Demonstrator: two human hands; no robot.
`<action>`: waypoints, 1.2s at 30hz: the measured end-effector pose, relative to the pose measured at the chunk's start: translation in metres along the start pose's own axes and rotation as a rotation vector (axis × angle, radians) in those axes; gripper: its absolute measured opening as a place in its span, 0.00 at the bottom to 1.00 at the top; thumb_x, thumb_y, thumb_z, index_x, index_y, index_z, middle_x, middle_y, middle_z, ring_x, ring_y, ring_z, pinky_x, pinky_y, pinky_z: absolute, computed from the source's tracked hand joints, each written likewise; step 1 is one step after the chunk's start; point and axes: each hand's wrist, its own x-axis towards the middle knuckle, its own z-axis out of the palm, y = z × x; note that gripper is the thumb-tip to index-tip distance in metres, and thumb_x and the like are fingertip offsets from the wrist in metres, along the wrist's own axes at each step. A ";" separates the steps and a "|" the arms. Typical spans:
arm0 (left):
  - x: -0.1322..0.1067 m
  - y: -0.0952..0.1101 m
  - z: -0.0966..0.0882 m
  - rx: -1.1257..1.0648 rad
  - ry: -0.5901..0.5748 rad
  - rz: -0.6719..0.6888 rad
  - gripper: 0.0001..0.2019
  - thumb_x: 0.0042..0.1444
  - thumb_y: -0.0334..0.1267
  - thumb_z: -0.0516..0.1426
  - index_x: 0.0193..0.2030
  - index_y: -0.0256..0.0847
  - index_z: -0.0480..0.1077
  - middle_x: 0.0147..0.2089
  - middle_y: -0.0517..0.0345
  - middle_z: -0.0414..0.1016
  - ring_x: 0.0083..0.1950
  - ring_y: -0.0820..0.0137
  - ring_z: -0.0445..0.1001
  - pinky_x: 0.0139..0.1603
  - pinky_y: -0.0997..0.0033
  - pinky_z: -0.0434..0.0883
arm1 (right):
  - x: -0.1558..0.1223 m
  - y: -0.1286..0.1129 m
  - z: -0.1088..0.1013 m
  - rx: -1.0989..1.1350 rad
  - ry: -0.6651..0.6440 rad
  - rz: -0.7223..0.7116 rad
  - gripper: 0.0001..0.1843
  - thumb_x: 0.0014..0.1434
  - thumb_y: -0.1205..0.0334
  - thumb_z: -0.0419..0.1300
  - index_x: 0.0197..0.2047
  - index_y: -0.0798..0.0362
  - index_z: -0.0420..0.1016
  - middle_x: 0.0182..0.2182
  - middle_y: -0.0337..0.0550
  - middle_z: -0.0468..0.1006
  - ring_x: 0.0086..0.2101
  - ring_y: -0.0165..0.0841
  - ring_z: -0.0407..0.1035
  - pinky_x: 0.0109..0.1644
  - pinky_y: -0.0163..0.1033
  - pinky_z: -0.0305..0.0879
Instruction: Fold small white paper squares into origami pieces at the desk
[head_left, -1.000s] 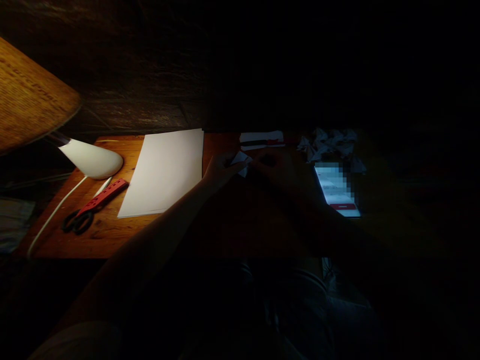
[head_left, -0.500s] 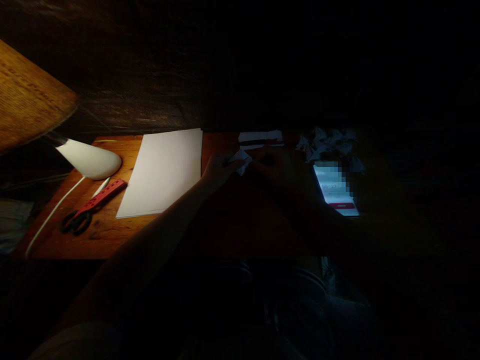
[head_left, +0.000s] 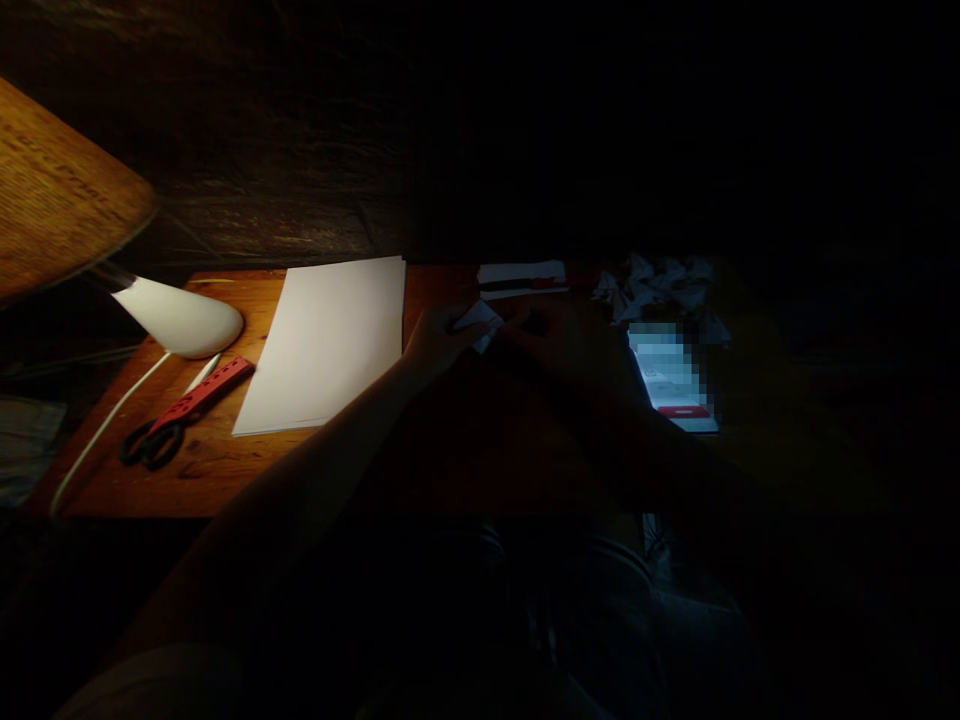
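Note:
A small folded piece of white paper (head_left: 481, 320) is held above the middle of the wooden table. My left hand (head_left: 437, 337) grips it from the left, thumb and fingers pinched on its edge. On the other side my right hand (head_left: 546, 328) lies in deep shadow, its fingertips closed at the paper's right edge. Just behind the hands lies a stack of cut white paper (head_left: 517, 271) with a dark and red knife-like tool (head_left: 525, 284) across it. Several folded paper pieces (head_left: 656, 285) sit in a group at the back right.
Left of my arm lies a stack of large white sheets (head_left: 330, 345). Scissors (head_left: 157, 440) with black handles and a red patterned cover rest beside a lamp (head_left: 184, 318) and its white cord. A lit phone (head_left: 671, 380) lies right. The wooden table's front edge (head_left: 150, 516) runs before my lap.
The folded paper has turned slightly between my fingers, and its visible face has a different outline. Both hands stay in nearly the same place.

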 end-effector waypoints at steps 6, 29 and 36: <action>-0.001 0.000 0.001 0.010 0.005 0.020 0.16 0.55 0.49 0.69 0.29 0.38 0.76 0.26 0.60 0.74 0.28 0.73 0.68 0.26 0.75 0.61 | -0.001 -0.001 0.001 -0.009 -0.004 0.014 0.15 0.59 0.54 0.72 0.28 0.47 0.73 0.30 0.39 0.81 0.34 0.37 0.72 0.41 0.43 0.72; -0.005 0.001 0.002 0.011 0.008 0.009 0.12 0.56 0.44 0.68 0.30 0.38 0.76 0.25 0.61 0.73 0.27 0.75 0.67 0.25 0.76 0.61 | 0.001 -0.014 -0.001 0.023 -0.105 0.045 0.29 0.60 0.33 0.71 0.26 0.48 0.72 0.27 0.39 0.78 0.31 0.35 0.71 0.35 0.39 0.69; -0.006 0.006 0.004 -0.002 -0.012 -0.002 0.18 0.54 0.50 0.71 0.28 0.38 0.75 0.25 0.61 0.71 0.26 0.75 0.66 0.25 0.75 0.60 | 0.001 -0.013 -0.003 0.004 -0.104 0.031 0.25 0.61 0.38 0.71 0.27 0.47 0.73 0.27 0.39 0.79 0.32 0.36 0.72 0.38 0.41 0.71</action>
